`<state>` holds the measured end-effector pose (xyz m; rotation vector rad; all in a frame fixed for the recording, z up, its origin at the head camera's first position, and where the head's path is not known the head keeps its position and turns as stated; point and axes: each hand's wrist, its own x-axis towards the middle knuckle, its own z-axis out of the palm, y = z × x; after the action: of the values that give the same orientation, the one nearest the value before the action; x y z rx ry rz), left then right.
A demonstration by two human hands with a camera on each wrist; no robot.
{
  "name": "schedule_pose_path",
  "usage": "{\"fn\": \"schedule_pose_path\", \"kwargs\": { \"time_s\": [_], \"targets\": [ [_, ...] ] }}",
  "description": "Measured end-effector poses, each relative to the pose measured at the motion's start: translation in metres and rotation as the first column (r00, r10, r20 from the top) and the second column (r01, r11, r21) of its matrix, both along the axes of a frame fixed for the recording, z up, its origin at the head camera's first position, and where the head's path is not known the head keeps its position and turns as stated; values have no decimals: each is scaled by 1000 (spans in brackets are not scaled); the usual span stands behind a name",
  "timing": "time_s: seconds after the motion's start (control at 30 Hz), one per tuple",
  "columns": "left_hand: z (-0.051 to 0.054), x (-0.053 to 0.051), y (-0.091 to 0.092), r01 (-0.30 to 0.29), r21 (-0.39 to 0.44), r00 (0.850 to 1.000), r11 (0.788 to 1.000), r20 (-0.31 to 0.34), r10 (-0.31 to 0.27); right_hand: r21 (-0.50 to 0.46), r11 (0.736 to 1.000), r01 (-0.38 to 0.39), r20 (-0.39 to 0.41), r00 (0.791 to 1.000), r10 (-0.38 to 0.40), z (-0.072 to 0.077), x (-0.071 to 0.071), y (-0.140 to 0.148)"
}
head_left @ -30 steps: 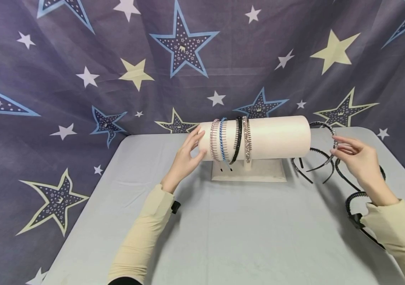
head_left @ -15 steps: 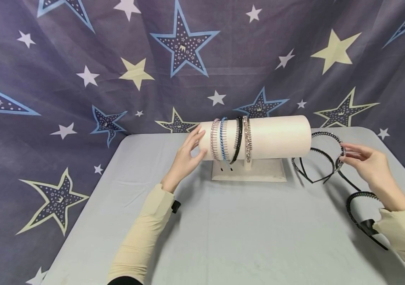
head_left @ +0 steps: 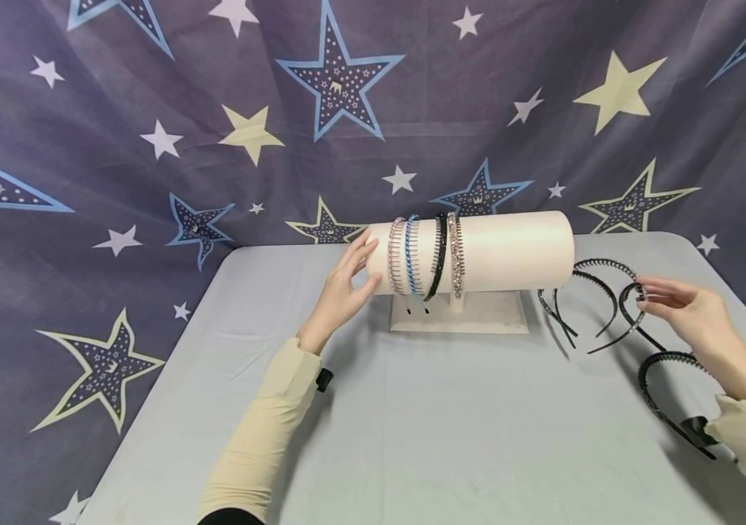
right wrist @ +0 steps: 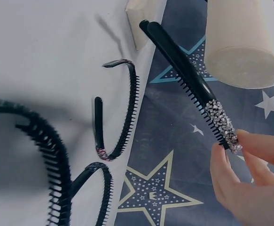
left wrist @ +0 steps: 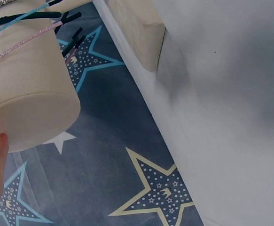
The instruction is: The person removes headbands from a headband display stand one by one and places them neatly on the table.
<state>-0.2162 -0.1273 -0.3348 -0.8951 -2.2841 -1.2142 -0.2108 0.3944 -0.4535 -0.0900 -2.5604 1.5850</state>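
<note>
A cream cylinder display stand (head_left: 517, 251) carries several toothed headbands near its left end: a pink one (head_left: 394, 255), a blue one (head_left: 408, 255), a black one (head_left: 439, 259) and a rhinestone one (head_left: 456, 255). My left hand (head_left: 341, 295) rests on the cylinder's left end with fairly straight fingers; a digit touches the end face in the left wrist view. Right of the stand, my right hand (head_left: 694, 321) pinches a black headband with a silver rhinestone crest (right wrist: 221, 120) between thumb and fingers. Its tips point left, and it is apart from the cylinder.
Several black headbands lie on the grey-covered table at the right, including one (right wrist: 132, 103) near the stand and one (head_left: 661, 415) by my right sleeve. The stand's flat base (head_left: 491, 322) sits on the table. A star-patterned cloth (head_left: 478, 87) hangs behind.
My right hand has moved right and down towards me, carrying the rhinestone headband away from the cylinder's right end. My left hand has stayed in place.
</note>
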Motion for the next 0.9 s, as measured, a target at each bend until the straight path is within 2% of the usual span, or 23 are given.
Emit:
{"fn": "schedule_pose_path", "kwargs": {
  "time_s": [0.1,0.2,0.33,0.43,0.9],
  "targets": [
    [0,0,0,-4,-5,1000,1000,0,4,25,1000,-7,30,1000,6,-10,-1,8],
    [-1,0,0,-4,-5,1000,1000,-4,4,37,998,-40,43,998,39,-9,5,8],
    [-1,-1,0,0,-1,1000,1000,-14,0,-15,995,-99,27,995,100,37,35,-27],
    [-2,-2,0,0,-3,1000,1000,-14,0,-61,990,-130,21,991,132,64,53,-48],
    [-1,-1,0,6,-1,1000,1000,-12,-6,-105,973,-207,29,977,211,48,64,-46]
  ]
}}
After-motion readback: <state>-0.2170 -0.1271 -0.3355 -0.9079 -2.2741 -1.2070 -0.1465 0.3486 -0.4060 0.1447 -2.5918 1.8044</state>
